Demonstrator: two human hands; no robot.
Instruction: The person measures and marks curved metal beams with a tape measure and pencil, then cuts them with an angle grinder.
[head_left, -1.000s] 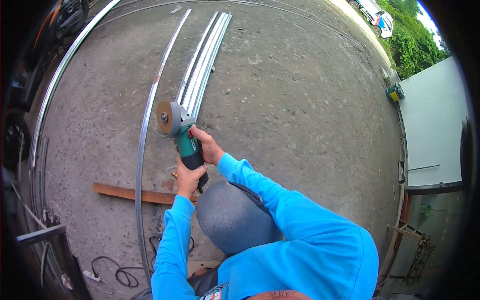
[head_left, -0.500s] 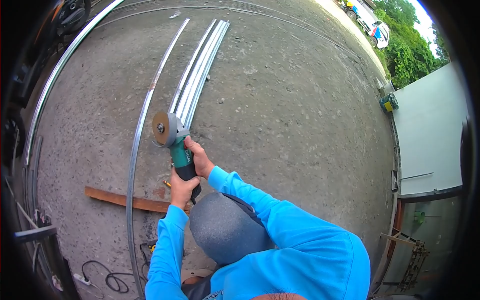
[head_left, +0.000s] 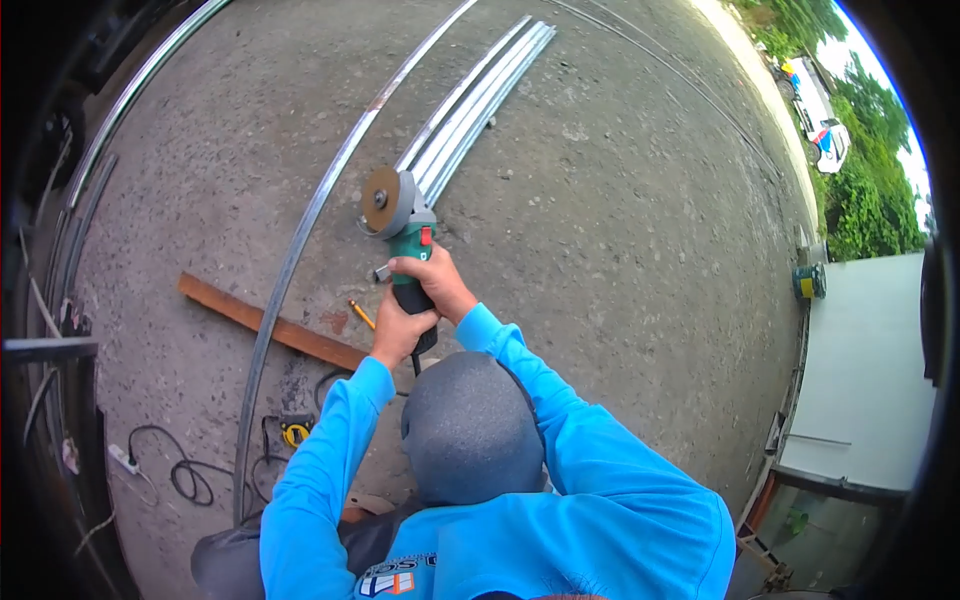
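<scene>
1. The left hand is gripping the rear handle of the angle grinder, with its fingers wrapped closed around it.
2. The right hand is clamping the green body just ahead of the left hand, with its fingers also closed around the housing.
3. Both hands are holding the grinder above the concrete ground, pointing it away from the person.
4. The disc is sitting just beyond the right fingertips and showing its flat face upward. Its rim is lying close to the near end of the bundle of metal strips; whether the two are touching cannot be told.
5. To the left of the fingers, a long metal strip is running past the disc and crossing over a wooden plank.
6. A pencil is lying on the ground just left of the left fingers, near the plank's edge.
7. Behind the fingers, toward the person, a tape measure and a coiled cable are lying well apart from the grinder.
8. To the right of the fingers, concrete is stretching out as far as a green container.
</scene>
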